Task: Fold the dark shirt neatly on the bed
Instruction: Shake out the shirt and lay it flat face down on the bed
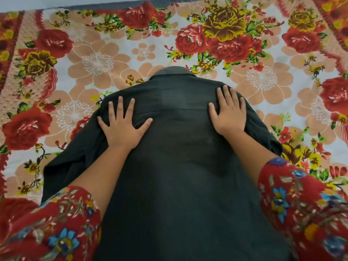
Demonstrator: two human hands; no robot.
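Red floral sleeves [56, 223] frame the dark shirt [178, 166], collar away; left hand [122, 127] and right hand [229, 113] press flat, fingers spread, on its shoulders

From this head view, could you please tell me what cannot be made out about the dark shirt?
Head view: the hem of the dark shirt, cut off by the bottom edge.
Its underside, lying against the floral bedsheet.
The cloth beneath the left hand and right hand, covered by flat palms.
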